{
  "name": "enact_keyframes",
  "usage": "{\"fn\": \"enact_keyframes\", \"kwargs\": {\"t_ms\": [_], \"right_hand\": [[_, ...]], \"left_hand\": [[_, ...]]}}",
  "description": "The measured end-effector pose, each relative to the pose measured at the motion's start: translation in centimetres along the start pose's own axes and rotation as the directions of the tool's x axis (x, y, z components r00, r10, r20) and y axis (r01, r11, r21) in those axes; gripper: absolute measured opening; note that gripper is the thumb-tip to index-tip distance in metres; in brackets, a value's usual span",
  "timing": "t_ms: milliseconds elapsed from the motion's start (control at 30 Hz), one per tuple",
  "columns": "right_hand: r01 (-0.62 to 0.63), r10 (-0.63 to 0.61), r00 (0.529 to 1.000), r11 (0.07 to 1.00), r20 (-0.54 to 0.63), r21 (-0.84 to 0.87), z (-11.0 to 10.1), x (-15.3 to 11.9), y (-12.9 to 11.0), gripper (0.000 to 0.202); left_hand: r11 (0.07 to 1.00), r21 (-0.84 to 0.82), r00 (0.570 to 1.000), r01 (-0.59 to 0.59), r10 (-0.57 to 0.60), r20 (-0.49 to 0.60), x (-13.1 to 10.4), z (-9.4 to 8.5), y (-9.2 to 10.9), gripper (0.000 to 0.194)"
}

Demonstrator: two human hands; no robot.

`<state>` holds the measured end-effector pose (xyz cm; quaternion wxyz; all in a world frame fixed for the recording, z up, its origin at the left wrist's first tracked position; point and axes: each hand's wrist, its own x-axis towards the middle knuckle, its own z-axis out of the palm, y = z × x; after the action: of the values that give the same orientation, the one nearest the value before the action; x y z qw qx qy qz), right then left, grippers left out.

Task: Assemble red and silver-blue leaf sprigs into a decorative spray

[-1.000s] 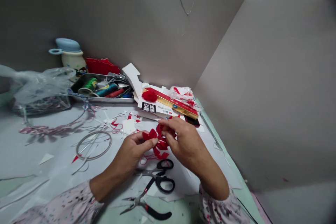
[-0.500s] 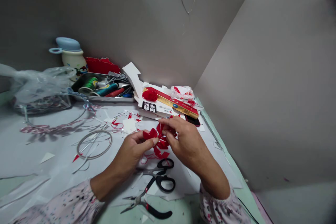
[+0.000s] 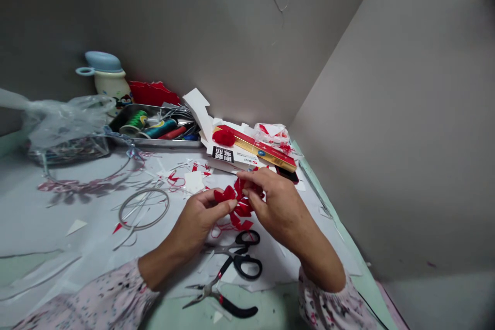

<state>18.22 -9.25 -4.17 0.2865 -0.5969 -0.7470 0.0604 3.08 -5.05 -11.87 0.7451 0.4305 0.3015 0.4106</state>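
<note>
my left hand (image 3: pixel 198 216) and right hand (image 3: pixel 280 209) both pinch the red petalled piece (image 3: pixel 243 210), just beyond the black-handled scissors (image 3: pixel 236 259). i judge it light, soft and easily creased; i'd grip gently near the petal bases.

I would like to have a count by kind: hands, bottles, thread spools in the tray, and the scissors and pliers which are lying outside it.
Hands: 2 (left hand, right hand)
Bottle: 1
Spools: 2 (green spool, blue spool)
Scissors: 1
Pliers: 1
Total: 7
</note>
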Motion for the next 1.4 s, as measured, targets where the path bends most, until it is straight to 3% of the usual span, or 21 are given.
{"fn": "enact_keyframes", "kwargs": {"t_ms": [333,1133,1400], "right_hand": [[0.010,-0.010,1.000,1.000,-0.011,0.029,0.25,-0.09,0.28,0.034],[0.030,-0.029,0.999,0.999,-0.047,0.023,-0.06,-0.26,0.24,0.032],[0.021,-0.019,0.998,0.999,-0.058,0.040,0.03,-0.13,0.19,0.027]], "left_hand": [[1.000,-0.022,1.000,-0.017,0.017,-0.001,0.10,-0.16,-0.23,0.010],[0.990,0.116,0.996,-0.081,0.084,-0.021,0.05,-0.39,0.16,0.009],[0.961,0.252,0.992,-0.113,0.123,-0.025,-0.01,-0.36,0.57,0.007]]}}
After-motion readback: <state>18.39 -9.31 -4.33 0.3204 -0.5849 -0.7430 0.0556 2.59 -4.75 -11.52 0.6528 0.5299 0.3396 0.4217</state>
